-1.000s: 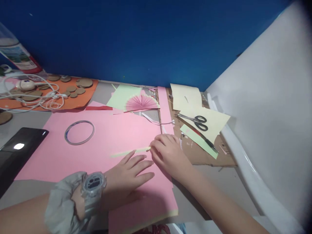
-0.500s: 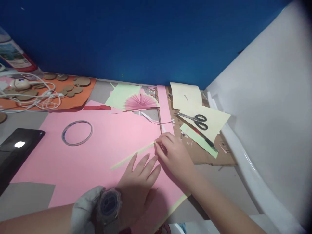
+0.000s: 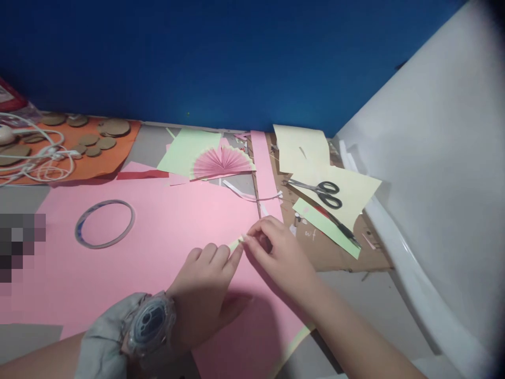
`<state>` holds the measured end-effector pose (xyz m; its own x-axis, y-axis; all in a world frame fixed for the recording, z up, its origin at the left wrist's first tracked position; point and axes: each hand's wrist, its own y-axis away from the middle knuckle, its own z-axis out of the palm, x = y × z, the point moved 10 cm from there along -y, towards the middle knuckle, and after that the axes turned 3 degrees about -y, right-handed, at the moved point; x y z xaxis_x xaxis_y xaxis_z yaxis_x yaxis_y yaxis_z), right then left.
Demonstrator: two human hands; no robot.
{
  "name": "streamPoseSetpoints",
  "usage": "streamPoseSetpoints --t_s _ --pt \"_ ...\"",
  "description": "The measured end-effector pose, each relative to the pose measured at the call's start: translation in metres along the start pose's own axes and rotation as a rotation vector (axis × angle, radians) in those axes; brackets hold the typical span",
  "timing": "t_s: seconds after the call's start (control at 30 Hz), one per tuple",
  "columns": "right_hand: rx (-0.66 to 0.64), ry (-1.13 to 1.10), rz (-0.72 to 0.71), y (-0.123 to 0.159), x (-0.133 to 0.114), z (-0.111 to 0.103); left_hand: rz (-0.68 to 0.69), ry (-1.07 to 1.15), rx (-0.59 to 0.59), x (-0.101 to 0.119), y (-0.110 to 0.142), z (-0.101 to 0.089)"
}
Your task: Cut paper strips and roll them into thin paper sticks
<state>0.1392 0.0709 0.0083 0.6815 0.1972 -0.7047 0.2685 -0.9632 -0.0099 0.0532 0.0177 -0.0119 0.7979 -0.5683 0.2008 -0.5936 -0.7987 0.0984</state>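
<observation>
A narrow pale yellow-green paper strip (image 3: 235, 245) lies between my two hands over the large pink paper sheet (image 3: 169, 210). Its right end is pinched between the thumb and index finger of my right hand (image 3: 281, 246). My left hand (image 3: 205, 281), with a watch on the wrist, rests on the sheet, fingers curled and the index fingertip pressing on the strip near the pinch. Most of the strip is hidden beneath the left fingers. A pink folded paper fan (image 3: 222, 163) with a pale edge sits beyond the hands.
Scissors (image 3: 329, 195) lie on cream paper (image 3: 347, 181) at right, near a pen (image 3: 343, 229) on a green strip (image 3: 315, 218). A ring (image 3: 104, 245) lies on the pink sheet at left. Cardboard discs (image 3: 113, 127) and white cables (image 3: 59, 172) lie on orange paper. A blue wall (image 3: 236, 63) stands behind.
My left hand's spread fingers have curled, and its index finger has come near the right fingertips. My right hand has moved slightly left, still pinching the strip. The view has shifted slightly.
</observation>
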Motion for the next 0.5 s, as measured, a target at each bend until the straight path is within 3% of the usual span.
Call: streamPoseSetpoints --t_s 0.5 --pt "-0.037 0.067 0.036 -0.0057 0.0087 0.0053 0.005 0.088 -0.107 -0.0031 -0.0029 0.0117"
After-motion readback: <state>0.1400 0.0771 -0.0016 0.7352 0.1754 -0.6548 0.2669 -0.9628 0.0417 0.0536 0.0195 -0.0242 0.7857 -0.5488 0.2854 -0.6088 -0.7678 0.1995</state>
